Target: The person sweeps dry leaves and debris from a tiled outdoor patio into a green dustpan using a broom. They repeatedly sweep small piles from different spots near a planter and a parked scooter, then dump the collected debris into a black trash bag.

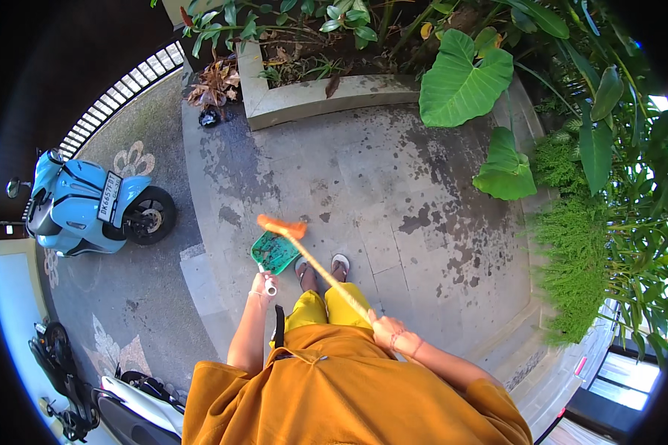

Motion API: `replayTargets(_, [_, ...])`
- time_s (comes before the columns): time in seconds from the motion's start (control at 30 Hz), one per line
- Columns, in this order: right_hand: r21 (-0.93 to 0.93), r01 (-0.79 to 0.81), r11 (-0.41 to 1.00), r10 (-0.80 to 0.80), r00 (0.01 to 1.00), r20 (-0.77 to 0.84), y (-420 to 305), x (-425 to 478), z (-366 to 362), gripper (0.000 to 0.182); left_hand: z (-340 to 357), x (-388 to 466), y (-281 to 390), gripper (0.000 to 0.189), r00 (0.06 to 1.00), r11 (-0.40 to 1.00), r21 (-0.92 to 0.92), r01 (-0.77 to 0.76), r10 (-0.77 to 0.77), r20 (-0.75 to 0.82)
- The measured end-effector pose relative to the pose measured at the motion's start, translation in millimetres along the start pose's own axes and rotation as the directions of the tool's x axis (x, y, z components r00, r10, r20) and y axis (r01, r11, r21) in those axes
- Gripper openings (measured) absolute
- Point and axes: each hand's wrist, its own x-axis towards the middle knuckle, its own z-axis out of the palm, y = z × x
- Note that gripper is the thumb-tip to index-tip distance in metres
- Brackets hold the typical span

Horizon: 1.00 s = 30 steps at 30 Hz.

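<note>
My left hand (264,283) is closed around the white handle of a green dustpan (274,251), held low in front of my feet, with dark debris in its pan. My right hand (387,329) grips the long yellowish stick of a broom (334,282) near my waist. The stick slants away to the upper left, and the orange broom head (282,227) is at the far edge of the dustpan. Whether the bristles touch the pan or the paving cannot be told.
Grey paving (356,183) bears dark damp patches. Ahead stands a low planter wall (334,94), with dry leaves (216,83) at its left corner. Large-leaved plants (467,78) overhang the right. A light-blue scooter (89,203) is parked left; more motorbikes (67,378) stand lower left.
</note>
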Motion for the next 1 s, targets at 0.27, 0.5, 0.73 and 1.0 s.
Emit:
replayTargets(0.27, [-0.040, -0.081, 0.996, 0.078, 0.993, -0.090, 3, -40, -41, 0.063, 4, -13, 9, 0.008, 0.996, 0.997, -0.007, -0.075, 0.076, 0.041])
replayTargets(0.5, [-0.020, -0.083, 0.996, 0.081, 0.993, -0.084, 7, 19, -10, 0.050, 1, 0, 6, 0.011, 0.998, 0.997, 0.036, -0.070, 0.070, 0.000])
replayTargets(0.73, [0.082, -0.004, 0.997, 0.001, 1.000, 0.028, -17, -46, -20, 0.052, 1, -9, 6, 0.012, 0.996, 0.996, -0.046, -0.076, 0.073, -0.048])
replayTargets(1.0, [0.232, -0.135, 0.963, 0.190, 0.953, -0.236, -24, -32, -35, 0.056, -27, -30, 30, 0.014, 0.993, 0.997, -0.066, -0.026, 0.034, 0.116])
